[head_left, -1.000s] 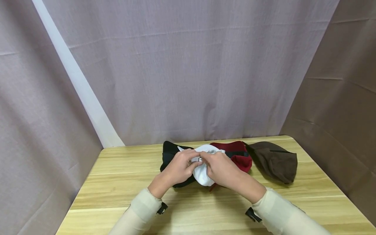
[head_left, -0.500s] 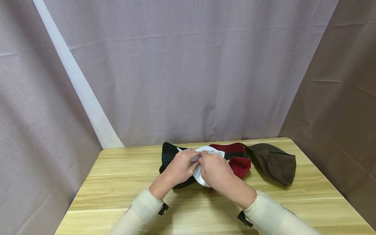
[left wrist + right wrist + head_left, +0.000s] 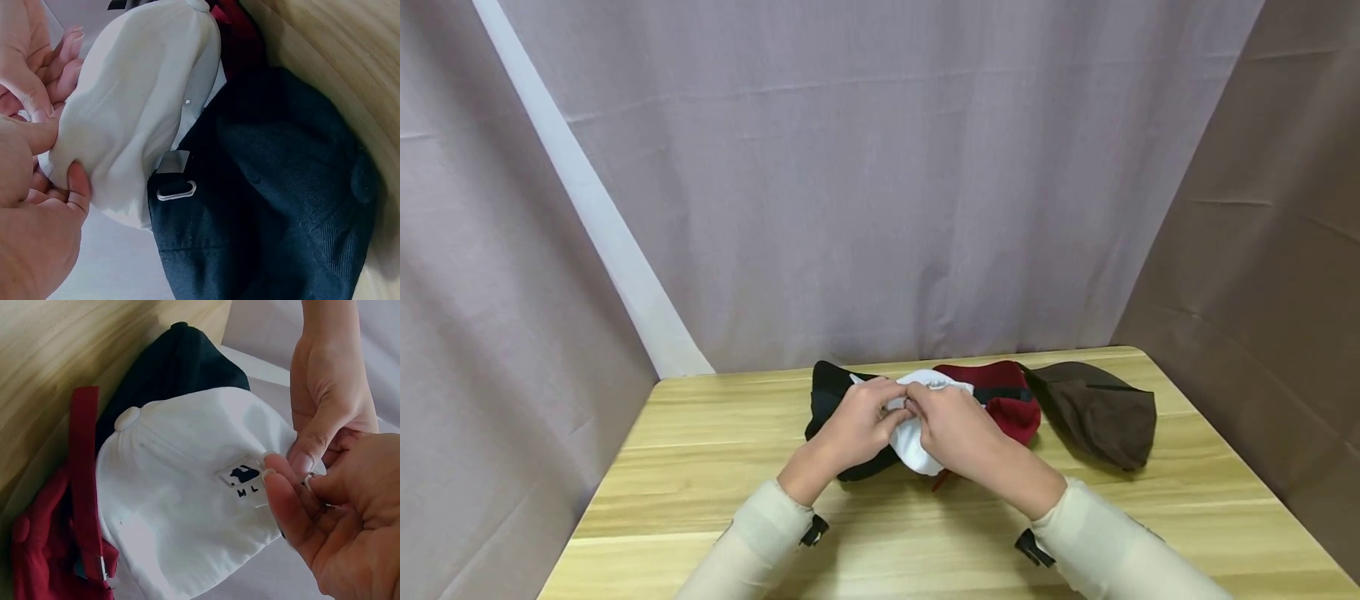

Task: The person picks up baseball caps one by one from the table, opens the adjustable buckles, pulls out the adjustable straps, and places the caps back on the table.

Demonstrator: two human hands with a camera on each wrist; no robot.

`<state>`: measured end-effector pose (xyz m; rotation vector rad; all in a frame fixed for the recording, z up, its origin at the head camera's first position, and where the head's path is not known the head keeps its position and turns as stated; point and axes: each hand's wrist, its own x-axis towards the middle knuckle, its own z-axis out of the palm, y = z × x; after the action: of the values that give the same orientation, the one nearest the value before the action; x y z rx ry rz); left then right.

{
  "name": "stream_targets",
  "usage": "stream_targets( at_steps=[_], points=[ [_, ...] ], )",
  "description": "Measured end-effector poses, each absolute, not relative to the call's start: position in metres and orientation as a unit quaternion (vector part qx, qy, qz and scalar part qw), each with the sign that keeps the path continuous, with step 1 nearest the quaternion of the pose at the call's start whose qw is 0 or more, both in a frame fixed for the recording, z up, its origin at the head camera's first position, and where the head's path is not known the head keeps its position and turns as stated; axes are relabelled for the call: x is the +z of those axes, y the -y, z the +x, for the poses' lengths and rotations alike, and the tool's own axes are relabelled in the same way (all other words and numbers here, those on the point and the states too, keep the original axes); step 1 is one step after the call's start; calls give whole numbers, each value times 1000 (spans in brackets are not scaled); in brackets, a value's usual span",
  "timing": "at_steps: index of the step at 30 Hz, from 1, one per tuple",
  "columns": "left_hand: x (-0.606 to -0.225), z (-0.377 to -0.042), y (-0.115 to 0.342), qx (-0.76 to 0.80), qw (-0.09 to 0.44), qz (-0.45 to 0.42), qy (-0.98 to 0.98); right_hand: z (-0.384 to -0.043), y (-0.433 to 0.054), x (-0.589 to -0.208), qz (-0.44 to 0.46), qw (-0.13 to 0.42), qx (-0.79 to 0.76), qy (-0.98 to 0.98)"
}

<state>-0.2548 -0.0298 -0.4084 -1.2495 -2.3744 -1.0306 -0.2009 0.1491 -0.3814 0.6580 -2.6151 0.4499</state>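
Both hands meet at the near edge of a white baseball cap in the head view. My left hand pinches that edge between thumb and fingers, as the left wrist view also shows. My right hand has thumb and fingertips drawn together at the same edge, right against the left fingertips; the small part between them is mostly hidden. A dark logo with letters shows on the white cap in the right wrist view. Left of it lies a black cap with a metal strap buckle.
A dark red cap lies just right of the white one, its strap standing out in the right wrist view. Further right is a brown cap. All are on a wooden table, with grey curtains behind.
My right hand shifted slightly left, then a little back. A small shiny piece seen between the fingertips a second ago is now covered by them. The caps have stayed in place.
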Motion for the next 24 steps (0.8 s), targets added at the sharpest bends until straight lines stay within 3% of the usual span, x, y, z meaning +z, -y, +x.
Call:
stream_targets(
  at_steps=[16,24],
  points=[
    [-407,-252,34,-369,105,-434,815,-202,-159,-376,275,166,167,932],
    [-407,-252,34,-350,111,-434,823,-197,-153,-377,222,148,192,944]
  ],
)
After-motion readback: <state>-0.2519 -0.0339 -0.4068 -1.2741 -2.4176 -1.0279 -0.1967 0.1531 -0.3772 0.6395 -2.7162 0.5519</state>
